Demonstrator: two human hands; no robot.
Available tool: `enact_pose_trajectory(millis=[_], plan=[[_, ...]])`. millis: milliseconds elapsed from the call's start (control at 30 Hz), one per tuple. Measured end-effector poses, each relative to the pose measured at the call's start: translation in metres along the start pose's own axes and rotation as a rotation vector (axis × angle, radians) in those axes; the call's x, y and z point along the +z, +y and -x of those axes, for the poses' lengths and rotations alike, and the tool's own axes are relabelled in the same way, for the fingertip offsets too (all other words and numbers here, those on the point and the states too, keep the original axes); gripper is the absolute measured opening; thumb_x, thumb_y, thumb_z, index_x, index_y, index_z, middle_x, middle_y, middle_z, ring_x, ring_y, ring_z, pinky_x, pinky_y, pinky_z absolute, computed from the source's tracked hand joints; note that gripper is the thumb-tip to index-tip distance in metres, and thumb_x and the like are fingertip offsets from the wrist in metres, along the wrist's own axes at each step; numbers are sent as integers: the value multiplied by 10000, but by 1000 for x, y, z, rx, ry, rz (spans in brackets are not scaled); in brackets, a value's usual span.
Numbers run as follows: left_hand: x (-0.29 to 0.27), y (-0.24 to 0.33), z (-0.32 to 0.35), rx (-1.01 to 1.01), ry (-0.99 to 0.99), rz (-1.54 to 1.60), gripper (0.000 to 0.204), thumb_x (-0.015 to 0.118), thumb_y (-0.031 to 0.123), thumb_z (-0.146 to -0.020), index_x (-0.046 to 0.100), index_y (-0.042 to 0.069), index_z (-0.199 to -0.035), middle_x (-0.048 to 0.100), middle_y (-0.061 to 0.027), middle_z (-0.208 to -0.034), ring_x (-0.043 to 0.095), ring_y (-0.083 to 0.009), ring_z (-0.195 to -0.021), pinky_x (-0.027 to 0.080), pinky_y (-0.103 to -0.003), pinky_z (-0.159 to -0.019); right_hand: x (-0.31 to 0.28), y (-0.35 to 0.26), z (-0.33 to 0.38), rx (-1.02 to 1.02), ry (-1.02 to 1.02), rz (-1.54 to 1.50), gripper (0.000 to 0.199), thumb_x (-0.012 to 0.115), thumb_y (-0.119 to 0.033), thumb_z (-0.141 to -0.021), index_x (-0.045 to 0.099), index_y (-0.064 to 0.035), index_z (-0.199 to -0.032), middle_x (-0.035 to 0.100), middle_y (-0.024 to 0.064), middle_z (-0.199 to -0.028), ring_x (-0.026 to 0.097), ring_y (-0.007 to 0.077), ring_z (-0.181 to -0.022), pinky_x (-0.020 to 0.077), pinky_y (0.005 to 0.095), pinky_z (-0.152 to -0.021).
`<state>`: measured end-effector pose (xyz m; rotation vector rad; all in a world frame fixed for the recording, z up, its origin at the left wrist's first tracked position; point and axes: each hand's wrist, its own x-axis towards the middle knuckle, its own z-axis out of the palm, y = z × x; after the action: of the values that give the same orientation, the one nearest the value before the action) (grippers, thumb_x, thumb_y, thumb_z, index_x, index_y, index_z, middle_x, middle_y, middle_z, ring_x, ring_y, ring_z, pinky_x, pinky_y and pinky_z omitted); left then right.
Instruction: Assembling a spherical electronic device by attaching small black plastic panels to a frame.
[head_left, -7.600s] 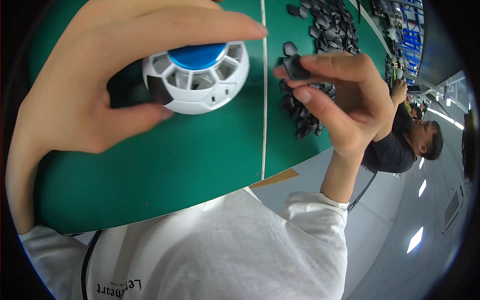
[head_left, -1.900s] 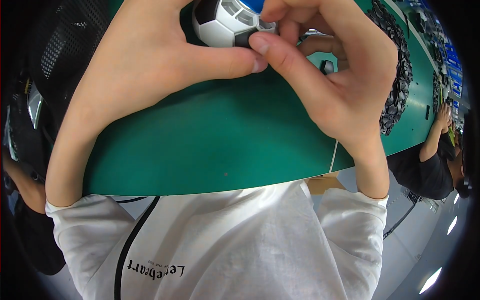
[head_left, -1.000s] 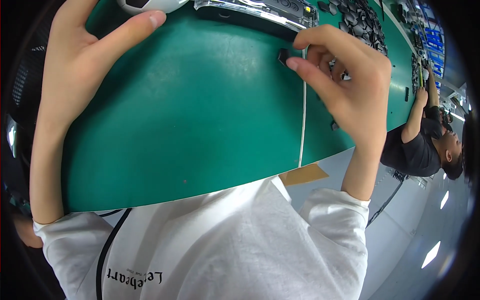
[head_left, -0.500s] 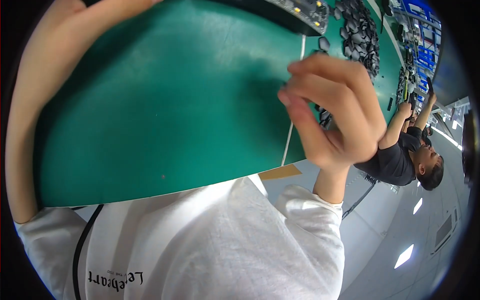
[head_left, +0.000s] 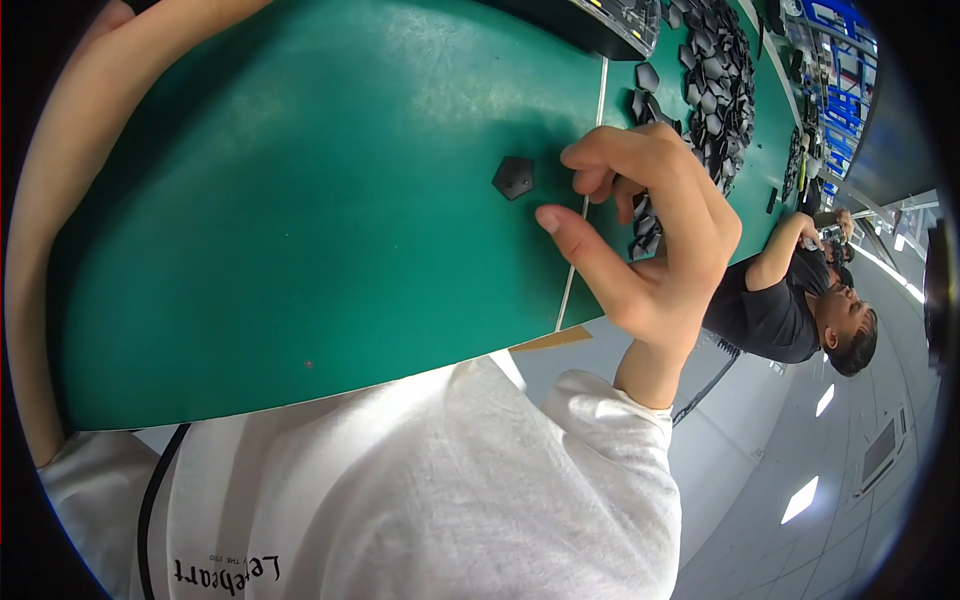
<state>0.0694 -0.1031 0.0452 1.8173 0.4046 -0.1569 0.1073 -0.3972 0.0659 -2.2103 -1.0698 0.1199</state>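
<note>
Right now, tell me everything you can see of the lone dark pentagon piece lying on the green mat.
The pentagon piece is small, flat and five-sided, dark grey to black, looking like moulded plastic with a tiny pale dot near its centre. It lies flat and alone on the green mat, left of a white line. The right hand hovers just to its right, fingers curled, not touching it.

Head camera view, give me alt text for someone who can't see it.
The right hand hovers with curled fingers beside a single dark pentagon piece lying on the green table, not touching it. A pile of similar dark pieces lies further right, and the left forearm runs up the left edge, its hand out of view. A co-worker works at the far right.
</note>
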Motion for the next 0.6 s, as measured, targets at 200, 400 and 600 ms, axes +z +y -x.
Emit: enact_pose_trajectory(millis=[200,400,600], plan=[[-6,1,-2,67,-16,-79,620,691,14,-733,542,-9,-1335,579,-178,-1284,595,-284,-1128,491,-377,-992,-2,-1,-18,-62,-102,39,275,751,37,-628,734,-14,-897,646,38,-802,528,135,-634,384,220,-548],[-5,5,-1,154,18,-228,618,692,14,-737,541,-10,-1335,573,-178,-1291,595,-285,-1125,492,-379,-991,2,5,-23,-285,-87,156,237,750,35,-652,727,-13,-883,627,33,-756,510,138,-606,375,228,-541],[-3,-13,2,732,90,-463,622,815,118,-748,604,0,-1321,676,-168,-1191,658,-283,-1055,531,-375,-953,5,-13,-27,-241,-92,312,163,745,38,-672,716,-13,-824,603,25,-716,477,142,-576,358,238,-530]])
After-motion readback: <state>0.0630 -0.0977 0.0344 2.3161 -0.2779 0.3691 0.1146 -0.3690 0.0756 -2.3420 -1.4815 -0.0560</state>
